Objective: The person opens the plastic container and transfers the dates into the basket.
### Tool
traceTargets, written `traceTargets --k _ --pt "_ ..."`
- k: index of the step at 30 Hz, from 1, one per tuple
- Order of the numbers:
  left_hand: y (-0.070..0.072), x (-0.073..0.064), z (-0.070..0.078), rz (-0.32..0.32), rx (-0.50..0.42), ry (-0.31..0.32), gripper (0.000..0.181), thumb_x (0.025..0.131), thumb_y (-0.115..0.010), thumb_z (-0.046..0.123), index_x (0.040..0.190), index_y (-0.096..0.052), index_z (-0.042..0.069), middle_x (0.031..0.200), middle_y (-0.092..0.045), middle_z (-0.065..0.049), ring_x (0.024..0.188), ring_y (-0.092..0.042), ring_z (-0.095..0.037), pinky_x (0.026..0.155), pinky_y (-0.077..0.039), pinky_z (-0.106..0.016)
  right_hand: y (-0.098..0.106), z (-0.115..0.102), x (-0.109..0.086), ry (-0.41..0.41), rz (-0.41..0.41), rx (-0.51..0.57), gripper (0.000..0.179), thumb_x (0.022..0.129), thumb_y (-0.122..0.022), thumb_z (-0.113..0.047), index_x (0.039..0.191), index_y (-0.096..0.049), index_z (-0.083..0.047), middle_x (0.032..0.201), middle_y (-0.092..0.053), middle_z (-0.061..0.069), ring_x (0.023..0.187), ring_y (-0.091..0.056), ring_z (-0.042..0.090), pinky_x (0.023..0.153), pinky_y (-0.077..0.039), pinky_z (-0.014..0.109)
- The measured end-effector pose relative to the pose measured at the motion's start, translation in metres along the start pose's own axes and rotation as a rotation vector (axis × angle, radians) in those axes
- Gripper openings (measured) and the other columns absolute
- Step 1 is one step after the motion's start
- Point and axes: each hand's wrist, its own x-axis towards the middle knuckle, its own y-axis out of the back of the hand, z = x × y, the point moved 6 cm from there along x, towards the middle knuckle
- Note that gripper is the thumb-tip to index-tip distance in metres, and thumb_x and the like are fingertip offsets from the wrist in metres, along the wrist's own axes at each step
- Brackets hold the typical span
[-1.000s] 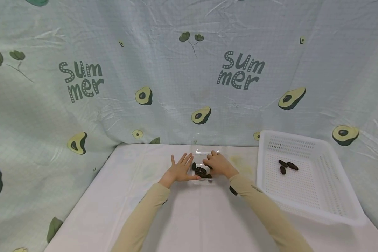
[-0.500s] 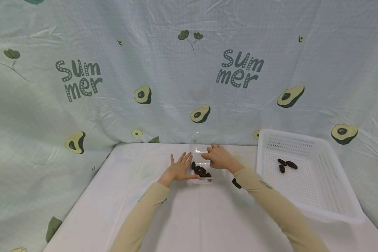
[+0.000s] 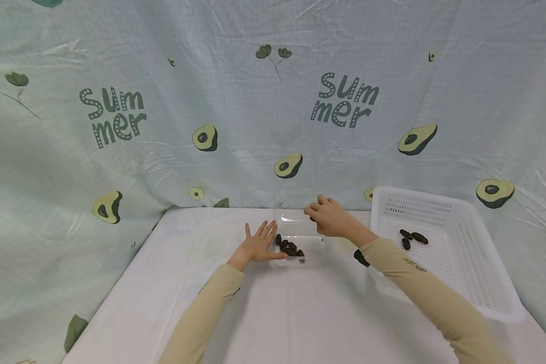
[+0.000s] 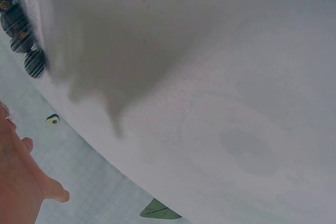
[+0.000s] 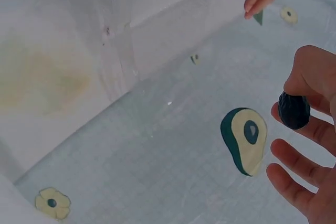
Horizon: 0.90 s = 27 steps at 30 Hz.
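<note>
My left hand point(image 3: 257, 247) is spread at the left side of a clear plastic box point(image 3: 310, 244), its thumb along the front edge. Several dark, wrinkled, date-like dried fruits point(image 3: 285, 245) lie in the box's left part and show at the corner of the left wrist view. The box's clear lid point(image 3: 291, 215) is raised at the back. My right hand point(image 3: 338, 221) is above the box's back right, beside the lid. It pinches one dark dried fruit point(image 5: 295, 111) between thumb and index finger, with the other fingers loosely extended in the right wrist view.
A white perforated plastic basket point(image 3: 459, 258) stands at the right of the table point(image 3: 255, 313), with 3 dark dried fruits point(image 3: 406, 243) in it. Behind the table hangs a pale sheet point(image 3: 236, 96) printed with avocados.
My right hand has lifted out of the box, moving right and toward the back with a dried fruit in its fingers. The left hand keeps its place at the box.
</note>
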Motion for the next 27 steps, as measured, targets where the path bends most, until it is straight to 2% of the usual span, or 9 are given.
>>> traceTargets --k 4,5,8,11,12,14,19,23,27 --pt "-0.002 0.001 -0.002 0.003 -0.031 -0.008 0.101 0.074 -0.036 0.077 0.145 -0.011 0.01 0.152 -0.004 -0.002 0.14 -0.002 -0.023 0.101 0.0 -0.067 0.006 0.007 -0.01 0.009 -0.005 -0.016 0.02 0.075 -0.066 -0.009 0.092 -0.056 -0.011 0.079 -0.054 0.001 0.073 -0.041 0.019 0.061 -0.038 0.03" --pt "-0.007 0.005 -0.004 0.027 -0.045 -0.022 0.104 0.071 -0.032 0.081 0.145 -0.008 0.012 0.153 -0.002 -0.001 0.14 0.0 -0.023 0.1 0.002 -0.068 0.009 0.009 -0.014 0.015 0.001 -0.02 0.019 0.075 -0.066 -0.009 0.091 -0.056 -0.011 0.078 -0.053 0.001 0.072 -0.04 0.019 0.06 -0.037 0.03" --pt "-0.006 0.005 -0.003 0.028 -0.058 -0.027 0.108 0.068 -0.028 0.084 0.145 -0.008 0.012 0.153 -0.002 -0.002 0.14 0.001 -0.024 0.099 0.005 -0.068 0.016 0.014 -0.025 0.043 0.04 -0.043 0.02 0.074 -0.066 -0.008 0.09 -0.055 -0.011 0.075 -0.05 0.002 0.07 -0.039 0.02 0.059 -0.034 0.029" --pt "-0.006 0.006 -0.003 0.027 -0.051 -0.018 0.103 0.072 -0.033 0.08 0.145 -0.008 0.012 0.153 -0.002 -0.002 0.14 0.0 -0.024 0.1 0.003 -0.068 0.023 0.02 -0.038 0.061 0.083 -0.071 0.023 0.072 -0.067 -0.007 0.09 -0.053 -0.012 0.074 -0.048 0.003 0.069 -0.037 0.02 0.057 -0.03 0.028" --pt "-0.001 0.002 0.0 0.005 -0.04 -0.004 0.1 0.074 -0.038 0.076 0.145 -0.011 0.01 0.152 -0.005 -0.002 0.14 -0.003 -0.024 0.101 0.0 -0.066 0.025 0.023 -0.042 0.062 0.095 -0.08 0.024 0.071 -0.067 -0.008 0.089 -0.053 -0.012 0.073 -0.047 0.003 0.068 -0.037 0.02 0.056 -0.029 0.028" --pt "-0.001 0.003 0.0 0.006 -0.024 0.003 0.096 0.077 -0.041 0.072 0.145 -0.012 0.01 0.152 -0.006 -0.003 0.14 -0.003 -0.024 0.101 -0.002 -0.067 0.027 0.03 -0.051 0.053 0.105 -0.095 0.026 0.07 -0.069 -0.008 0.089 -0.052 -0.012 0.072 -0.045 0.002 0.067 -0.036 0.02 0.055 -0.028 0.027" --pt "0.002 0.003 0.001 0.015 0.006 0.011 0.095 0.077 -0.041 0.071 0.145 -0.011 0.01 0.152 -0.007 -0.003 0.14 -0.005 -0.025 0.1 -0.004 -0.068 0.029 0.05 -0.074 0.01 0.099 -0.104 0.03 0.065 -0.071 -0.007 0.089 -0.053 -0.013 0.07 -0.043 0.002 0.066 -0.034 0.02 0.051 -0.025 0.026" --pt "0.004 0.003 0.002 0.018 -0.006 0.008 0.096 0.077 -0.042 0.071 0.145 -0.011 0.01 0.152 -0.007 -0.004 0.14 -0.005 -0.026 0.1 -0.002 -0.068 0.029 0.064 -0.092 -0.018 0.076 -0.11 0.032 0.063 -0.072 -0.007 0.089 -0.054 -0.013 0.069 -0.042 0.001 0.065 -0.031 0.019 0.051 -0.021 0.025" --pt "0.005 0.003 0.003 0.016 -0.02 0.006 0.096 0.077 -0.043 0.07 0.145 -0.012 0.009 0.152 -0.007 -0.004 0.14 -0.005 -0.026 0.1 -0.002 -0.069 0.03 0.077 -0.11 -0.051 0.038 -0.109 0.031 0.064 -0.072 -0.008 0.09 -0.056 -0.013 0.069 -0.041 0.001 0.064 -0.03 0.018 0.051 -0.022 0.025"
